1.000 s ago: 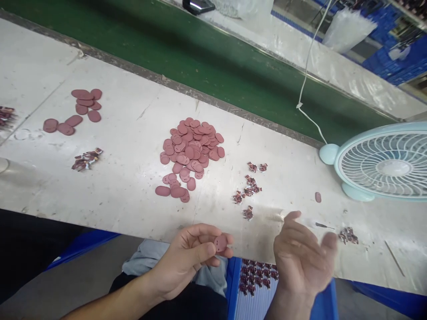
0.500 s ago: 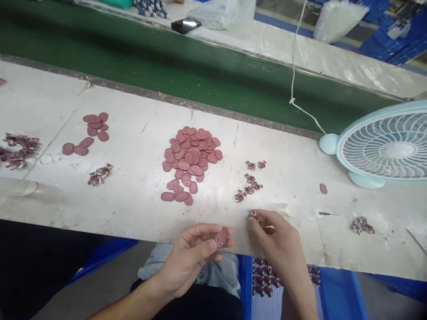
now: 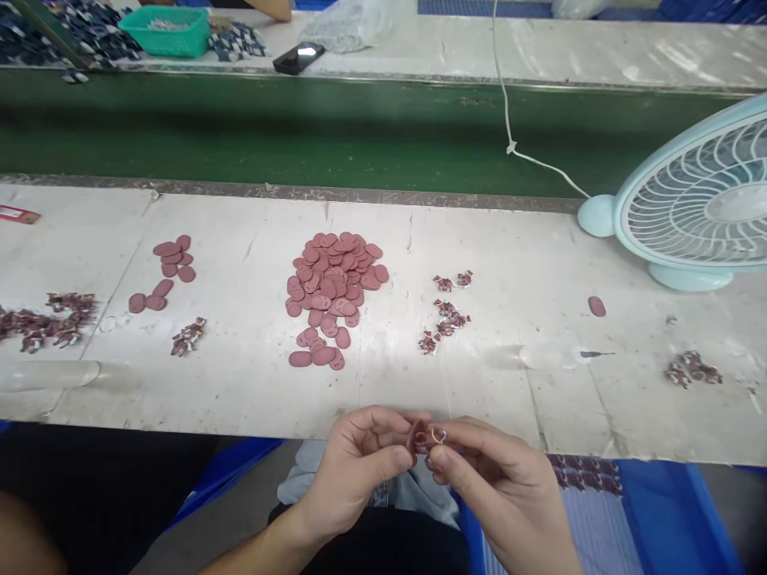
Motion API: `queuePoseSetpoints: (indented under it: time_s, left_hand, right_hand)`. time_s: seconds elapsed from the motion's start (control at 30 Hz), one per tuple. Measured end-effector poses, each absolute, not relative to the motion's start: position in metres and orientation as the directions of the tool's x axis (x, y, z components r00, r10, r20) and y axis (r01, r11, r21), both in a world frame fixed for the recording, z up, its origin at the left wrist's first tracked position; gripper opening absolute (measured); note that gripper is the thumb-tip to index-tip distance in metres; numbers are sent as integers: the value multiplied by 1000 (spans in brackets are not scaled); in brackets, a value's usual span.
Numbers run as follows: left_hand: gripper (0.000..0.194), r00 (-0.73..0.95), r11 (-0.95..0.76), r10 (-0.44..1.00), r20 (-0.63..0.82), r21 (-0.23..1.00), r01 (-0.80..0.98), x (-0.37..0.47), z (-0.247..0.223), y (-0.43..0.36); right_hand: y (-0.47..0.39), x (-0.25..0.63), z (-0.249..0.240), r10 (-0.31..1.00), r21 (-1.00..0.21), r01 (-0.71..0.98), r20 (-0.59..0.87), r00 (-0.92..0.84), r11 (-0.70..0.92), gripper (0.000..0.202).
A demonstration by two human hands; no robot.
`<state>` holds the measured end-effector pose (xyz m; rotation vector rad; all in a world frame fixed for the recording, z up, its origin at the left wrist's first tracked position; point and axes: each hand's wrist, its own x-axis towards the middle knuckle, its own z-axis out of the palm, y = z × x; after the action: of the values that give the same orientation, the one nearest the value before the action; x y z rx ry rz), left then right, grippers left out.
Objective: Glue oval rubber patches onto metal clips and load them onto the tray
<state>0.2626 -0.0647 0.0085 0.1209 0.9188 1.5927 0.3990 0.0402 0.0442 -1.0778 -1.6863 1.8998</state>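
Between thumb and fingers, my left hand [image 3: 365, 459] pinches a reddish-brown oval disc [image 3: 413, 438], now turned nearly edge-on. My right hand [image 3: 494, 471] pinches a small brown-and-white figure piece [image 3: 439, 435] right against it; whether the two touch, I cannot tell. Both hands are close together at the table's front edge. Beyond them lies a big pile of the same oval discs [image 3: 332, 279], some with small holes. Right of that pile sit several small brown-and-white figure pieces [image 3: 449, 319].
A light-blue fan [image 3: 707, 200] stands at the right, its white cord [image 3: 545, 165] running up behind. More discs [image 3: 171, 267] and figure pieces [image 3: 57, 319] lie at the left. Below the table edge, a blue tray [image 3: 677, 511] holds rows of figure pieces. A phone [image 3: 300, 57] rests on the far ledge.
My right hand has moved left from the table with the small figure piece to meet my left hand. The disc has turned from face-on to edge-on. The camera view has shifted.
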Motion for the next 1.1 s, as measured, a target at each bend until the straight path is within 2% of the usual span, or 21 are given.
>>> queuePoseSetpoints:
  time_s: [0.23,0.43,0.73,0.97,1.1]
  left_hand:
    - [6,-291,44,875,-388,661,-749,266,8,-64]
    - [6,-358,-8,844,-400,658,-753,272,11,-60]
    - [6,-378,1,842,-385,702,-713,273,12,-60]
    - [5,-407,-27,838,-364,717,-697,272,12,-57]
    - [4,-426,-62,840,-335,722,-689,274,12,-59]
  right_hand:
    - [41,402,47,682,-965,236,-248,-688,-113,19]
    - [42,399,45,702,-974,166,-225,-676,-152,10]
    - [38,399,38,738,-989,114,-149,-658,-98,16]
    - [37,398,44,743,-989,141,-62,-666,45,21]
    - [35,398,44,756,-995,94,-47,-652,19,22]
